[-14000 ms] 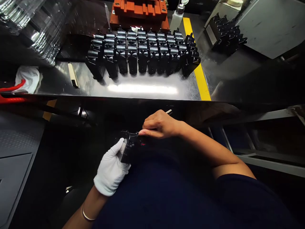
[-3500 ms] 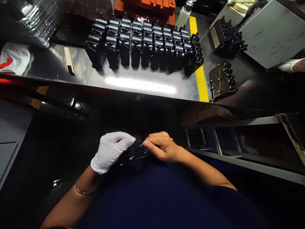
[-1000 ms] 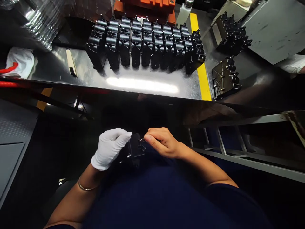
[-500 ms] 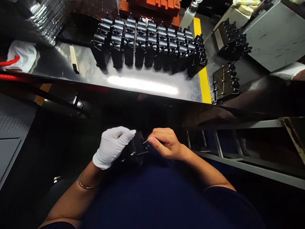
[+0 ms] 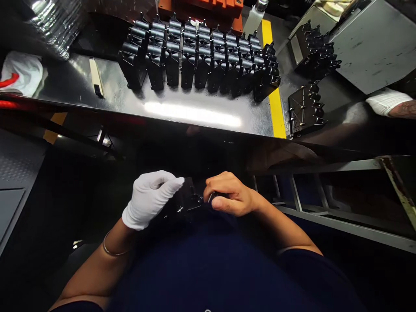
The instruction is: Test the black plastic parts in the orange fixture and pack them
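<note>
My left hand [image 5: 150,198], in a white glove, is closed with thumb and fingers pinched on the edge of a black molded part [image 5: 189,200]. That part is held low in front of my dark blue shirt, and much of it melts into the dark background. Just right of it, my bare right hand [image 5: 231,194] is curled round a small dark tool with a thin shiny edge [image 5: 211,197]. Most of this tool is hidden in the fingers, so its exact kind does not show. A small gap separates my right fingers from the part.
Along the metal bench [image 5: 191,102] stands a row of black ribbed parts [image 5: 188,56]. A cream-handled cutter [image 5: 96,78] and white cloth [image 5: 24,73] lie left. Beyond the yellow strip [image 5: 275,110] are more black parts [image 5: 303,108] and another person's gloved hand [image 5: 386,102].
My right hand has shifted slightly right, away from the black part, and its thumb and forefinger have parted around the tool. The other person's gloved hand has come further into view.
</note>
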